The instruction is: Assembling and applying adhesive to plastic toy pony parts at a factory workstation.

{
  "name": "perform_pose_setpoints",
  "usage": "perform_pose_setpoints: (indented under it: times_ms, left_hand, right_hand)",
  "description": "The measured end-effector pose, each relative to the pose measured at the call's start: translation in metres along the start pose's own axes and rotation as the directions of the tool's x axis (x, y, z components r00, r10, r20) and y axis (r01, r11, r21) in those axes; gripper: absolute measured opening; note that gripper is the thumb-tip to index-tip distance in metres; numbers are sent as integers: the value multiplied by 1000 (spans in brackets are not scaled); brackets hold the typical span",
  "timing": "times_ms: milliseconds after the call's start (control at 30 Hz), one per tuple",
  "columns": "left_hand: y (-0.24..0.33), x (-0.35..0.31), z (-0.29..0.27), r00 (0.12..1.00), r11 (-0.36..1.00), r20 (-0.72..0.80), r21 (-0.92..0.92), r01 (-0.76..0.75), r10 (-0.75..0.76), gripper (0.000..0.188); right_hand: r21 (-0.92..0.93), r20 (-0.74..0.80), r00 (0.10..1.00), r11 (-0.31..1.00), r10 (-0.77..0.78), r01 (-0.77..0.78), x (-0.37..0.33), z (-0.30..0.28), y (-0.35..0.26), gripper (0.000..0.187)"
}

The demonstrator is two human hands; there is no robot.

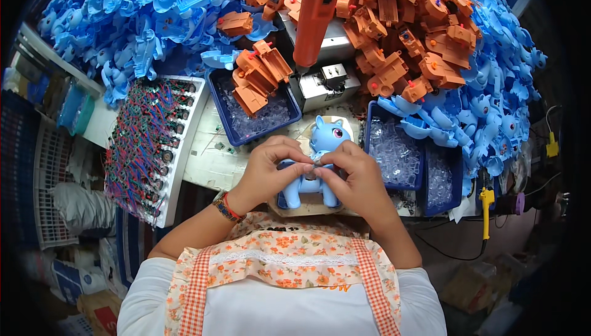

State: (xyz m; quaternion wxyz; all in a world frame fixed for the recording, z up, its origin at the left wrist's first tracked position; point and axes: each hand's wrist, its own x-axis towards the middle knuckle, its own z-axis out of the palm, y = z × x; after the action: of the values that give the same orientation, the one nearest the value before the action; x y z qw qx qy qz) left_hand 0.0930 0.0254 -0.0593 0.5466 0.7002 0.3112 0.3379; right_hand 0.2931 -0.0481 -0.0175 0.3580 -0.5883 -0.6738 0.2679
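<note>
A light-blue toy pony [326, 136] with a large painted eye lies in front of me on a pale board [305, 211], its head away from me and its legs toward me. Over its body, my left hand [269, 165] and my right hand [360, 176] meet fingertip to fingertip. Both are closed in a pinch. Whatever small piece lies between the fingers is too hidden to name. The middle of the pony is partly covered by my fingers.
An orange power screwdriver [317, 19] hangs beyond the pony, near a metal box [329, 86]. Blue bins [289, 117] hold clear plastic parts, some with orange housings [252, 93] on top. Wired circuit boards [144, 145] fill a white tray. Blue shells [123, 22] are heaped behind.
</note>
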Motion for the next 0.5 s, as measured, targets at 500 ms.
perform_pose_setpoints:
  times_ms: [500]
  left_hand:
    - [17, -2, -1, 977, 916, -11, 351, -194, 211, 8]
  right_hand:
    - [-39, 160, 987, 999, 35, -29, 15, -11, -1, 23]
